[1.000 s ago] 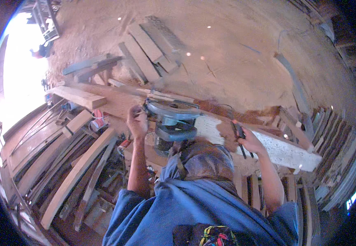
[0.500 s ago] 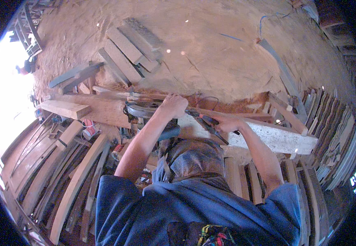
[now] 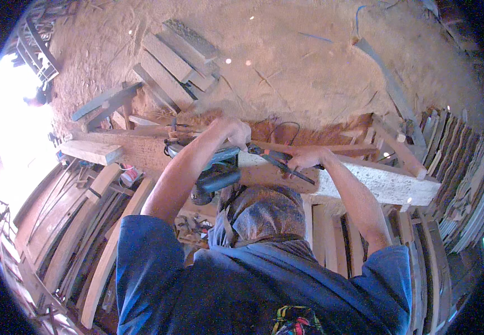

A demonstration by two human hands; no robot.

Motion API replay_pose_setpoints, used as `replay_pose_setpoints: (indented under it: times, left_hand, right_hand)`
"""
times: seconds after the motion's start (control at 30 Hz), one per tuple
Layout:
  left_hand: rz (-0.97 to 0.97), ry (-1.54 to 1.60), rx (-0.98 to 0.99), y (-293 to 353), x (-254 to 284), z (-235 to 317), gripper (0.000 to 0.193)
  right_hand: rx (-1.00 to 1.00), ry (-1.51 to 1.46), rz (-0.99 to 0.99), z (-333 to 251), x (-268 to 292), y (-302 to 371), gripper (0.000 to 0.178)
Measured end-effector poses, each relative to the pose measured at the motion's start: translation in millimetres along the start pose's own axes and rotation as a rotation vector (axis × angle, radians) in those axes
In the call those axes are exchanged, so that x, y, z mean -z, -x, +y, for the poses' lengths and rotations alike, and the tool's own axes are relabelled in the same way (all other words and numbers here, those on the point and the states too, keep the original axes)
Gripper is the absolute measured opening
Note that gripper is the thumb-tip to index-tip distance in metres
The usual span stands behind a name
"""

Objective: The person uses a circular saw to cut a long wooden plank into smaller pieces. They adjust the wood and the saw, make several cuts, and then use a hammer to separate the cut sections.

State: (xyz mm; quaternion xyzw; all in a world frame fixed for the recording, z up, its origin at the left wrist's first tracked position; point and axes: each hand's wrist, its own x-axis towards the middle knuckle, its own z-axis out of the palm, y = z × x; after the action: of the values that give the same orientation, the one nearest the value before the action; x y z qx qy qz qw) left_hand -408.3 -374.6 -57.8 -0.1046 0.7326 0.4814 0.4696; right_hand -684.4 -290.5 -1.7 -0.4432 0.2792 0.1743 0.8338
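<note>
My right hand is wrapped round one handle of a long, dark pair of pliers. The second handle slants away below the fingers. At the head of the pliers, my left hand is curled over the edge of a power tool; whatever lies under its fingers is hidden. That power tool has a round guard and a dark motor body and looks like a circular saw. My left forearm covers part of it. It sits on a long wooden beam.
A pale, speckled beam runs off to the right. Several boards lie on the dusty ground ahead. Long planks fill the lower left, near a small white-and-red bucket. Stacked rough slabs stand at the right.
Both hands have risen slightly, and the left has shifted a little leftward. The lower handle of the pliers has swung up toward my right hand. The grips look the same.
</note>
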Motion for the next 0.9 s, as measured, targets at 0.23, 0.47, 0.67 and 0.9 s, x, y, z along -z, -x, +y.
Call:
replay_pose_setpoints:
  times: [0.23,0.47,0.67,0.9]
  left_hand:
    - [0.028,0.012,-0.004,15.4,13.3,10.9,0.051]
    - [0.177,-0.047,0.160,50.6,32.0,63.9,0.036]
    - [0.757,-0.297,0.379,48.1,-33.7,75.1,0.040]
    - [0.582,-0.132,0.565,60.4,-31.7,90.8,0.039]
  right_hand:
    - [-0.028,0.245,-0.007,-12.8,9.7,1.1,0.076]
    - [0.087,0.328,0.074,-12.5,12.4,3.1,0.079]
    - [0.019,0.727,0.234,-16.8,-15.7,14.0,0.065]
    - [0.361,1.033,0.805,43.8,-80.0,6.3,0.034]
